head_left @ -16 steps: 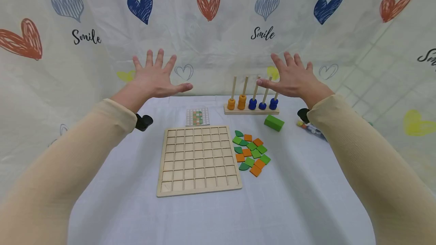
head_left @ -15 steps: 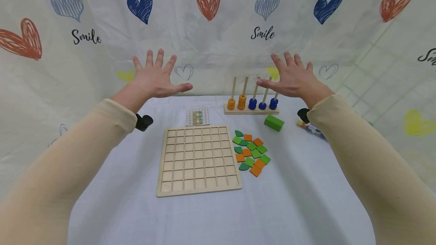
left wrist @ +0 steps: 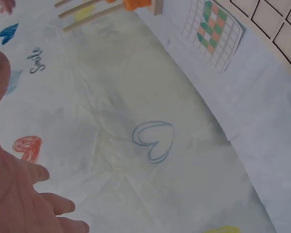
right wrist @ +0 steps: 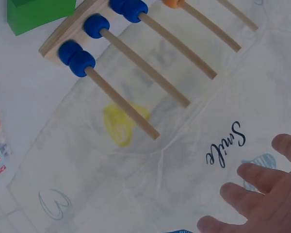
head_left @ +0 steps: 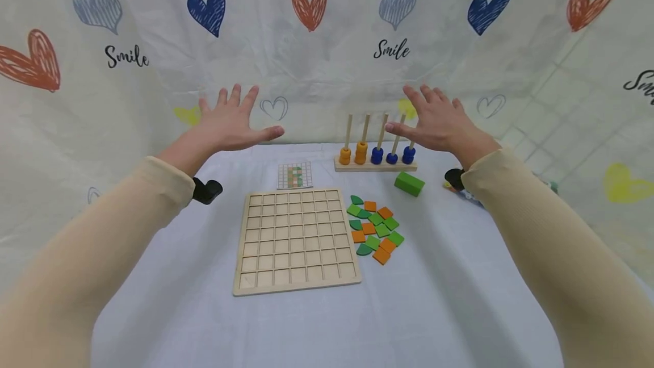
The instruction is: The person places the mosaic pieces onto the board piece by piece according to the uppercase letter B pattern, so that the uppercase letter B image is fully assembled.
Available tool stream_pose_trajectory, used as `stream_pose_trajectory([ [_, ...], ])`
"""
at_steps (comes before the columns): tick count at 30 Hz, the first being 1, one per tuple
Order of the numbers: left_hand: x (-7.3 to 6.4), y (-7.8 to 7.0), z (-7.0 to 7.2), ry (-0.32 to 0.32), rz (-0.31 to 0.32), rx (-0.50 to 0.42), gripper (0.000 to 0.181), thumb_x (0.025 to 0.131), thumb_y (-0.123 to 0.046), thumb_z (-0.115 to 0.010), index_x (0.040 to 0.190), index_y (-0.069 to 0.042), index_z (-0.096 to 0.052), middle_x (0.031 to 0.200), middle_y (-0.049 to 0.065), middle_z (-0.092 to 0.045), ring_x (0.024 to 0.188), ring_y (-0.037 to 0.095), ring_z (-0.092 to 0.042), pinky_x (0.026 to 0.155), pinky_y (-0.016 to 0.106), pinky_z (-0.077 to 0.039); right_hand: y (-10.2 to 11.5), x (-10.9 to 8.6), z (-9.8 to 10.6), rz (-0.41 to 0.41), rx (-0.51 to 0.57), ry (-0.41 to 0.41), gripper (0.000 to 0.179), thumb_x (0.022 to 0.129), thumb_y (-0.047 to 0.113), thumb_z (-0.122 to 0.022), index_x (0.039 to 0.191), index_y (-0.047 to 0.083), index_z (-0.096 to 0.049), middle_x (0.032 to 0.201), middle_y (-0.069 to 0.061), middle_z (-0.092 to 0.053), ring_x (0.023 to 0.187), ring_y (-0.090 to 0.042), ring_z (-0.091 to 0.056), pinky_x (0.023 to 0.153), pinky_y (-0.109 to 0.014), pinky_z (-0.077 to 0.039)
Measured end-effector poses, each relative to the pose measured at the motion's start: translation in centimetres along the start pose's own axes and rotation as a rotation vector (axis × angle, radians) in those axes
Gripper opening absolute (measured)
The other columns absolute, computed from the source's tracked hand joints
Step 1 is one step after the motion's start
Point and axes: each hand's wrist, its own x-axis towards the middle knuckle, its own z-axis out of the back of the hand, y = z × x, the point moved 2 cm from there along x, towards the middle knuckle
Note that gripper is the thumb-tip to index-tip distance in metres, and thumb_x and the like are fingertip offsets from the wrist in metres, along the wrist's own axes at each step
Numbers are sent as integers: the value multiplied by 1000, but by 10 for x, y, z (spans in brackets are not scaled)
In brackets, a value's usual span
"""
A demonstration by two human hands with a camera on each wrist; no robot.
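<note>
My left hand (head_left: 227,124) is held up in the air with fingers spread, touching nothing. The right hand (head_left: 439,121) is raised likewise, its thumb overlapping the view of a bead stacker (head_left: 375,167) with orange and blue beads on wooden pegs. Below and between the hands lies a wooden grid board (head_left: 298,241) whose cells hold no tiles. Beside its right edge are scattered orange tiles (head_left: 381,255), light green tiles (head_left: 382,230) and dark green rounded tiles (head_left: 364,250). A pattern card (head_left: 294,175) lies just behind the board.
A green block (head_left: 409,184) sits in front of the bead stacker. Partly behind the right sleeve lies a colourful packet (head_left: 467,195), its kind unclear. A white curtain (head_left: 327,67) printed with hearts stands behind the white-covered table (head_left: 317,328).
Both hands have tipped slightly, fingertips a little lower, and the left wrist has shifted slightly left. The whole head view has moved a few pixels. Objects on the table stay put.
</note>
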Motion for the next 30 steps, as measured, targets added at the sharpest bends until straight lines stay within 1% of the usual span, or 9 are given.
stream_pose_trajectory([
  [4, -5, 14, -9, 8, -31, -87, 116, 88, -85, -42, 165, -15, 11, 170, 28, 6, 156, 53, 3, 116, 79, 1, 4, 1, -8, 40, 33, 7, 102, 96, 71, -49, 166, 11, -5, 169, -28, -10, 153, -53, -16, 120, -72, -17],
  [6, -9, 20, -14, 19, -43, -93, 116, 88, -83, -45, 165, -14, 10, 170, 29, 3, 156, 53, 0, 117, 78, -3, 7, 1, -13, 51, 67, 17, 101, 96, 68, -52, 166, 11, -7, 169, -28, -13, 152, -54, -20, 119, -71, -21],
  [9, -16, 29, -28, 37, -51, -88, 115, 90, -79, -48, 165, -12, 8, 170, 29, -2, 155, 54, -4, 117, 78, -7, 8, -1, -24, 65, 129, 37, 97, 97, 63, -56, 165, 10, -11, 168, -28, -16, 152, -53, -20, 119, -69, -22],
  [12, -23, 35, -49, 60, -59, -92, 113, 92, -75, -51, 165, -10, 6, 170, 28, -5, 155, 54, -6, 116, 78, -11, 9, -4, -39, 69, 180, 59, 92, 99, 58, -57, 165, 10, -14, 168, -26, -17, 153, -51, -18, 120, -69, -21],
  [15, -33, 42, -74, 84, -71, -107, 112, 94, -71, -53, 165, -7, 4, 169, 30, -7, 154, 55, -8, 115, 78, -15, 9, -7, -56, 68, 233, 74, 86, 101, 54, -57, 164, 11, -18, 168, -25, -19, 154, -50, -18, 120, -69, -21],
  [20, -53, 54, -118, 143, -81, -121, 111, 94, -67, -58, 164, -1, -3, 167, 32, -15, 152, 57, -16, 113, 79, -21, 13, -10, -86, 106, 328, 109, 79, 103, 46, -58, 163, 9, -23, 166, -23, -29, 150, -45, -31, 119, -65, -28],
  [23, -62, 59, -141, 184, -87, -129, 111, 92, -67, -61, 163, 1, -8, 165, 34, -21, 150, 59, -20, 109, 82, -23, 15, -11, -102, 138, 345, 144, 77, 103, 43, -59, 162, 8, -25, 162, -23, -37, 147, -43, -39, 118, -63, -33],
  [27, -69, 64, -161, 237, -107, -135, 113, 88, -70, -64, 162, 0, -13, 164, 36, -20, 149, 62, -19, 108, 82, -23, 17, -9, -121, 173, 338, 186, 78, 103, 43, -60, 161, 5, -27, 157, -24, -44, 143, -43, -45, 116, -62, -37],
  [30, -73, 66, -168, 259, -125, -142, 115, 85, -70, -68, 163, -3, -15, 165, 36, -15, 150, 62, -13, 111, 81, -20, 17, -6, -134, 205, 331, 201, 74, 103, 41, -60, 159, 2, -31, 154, -24, -48, 141, -43, -48, 114, -61, -39],
])
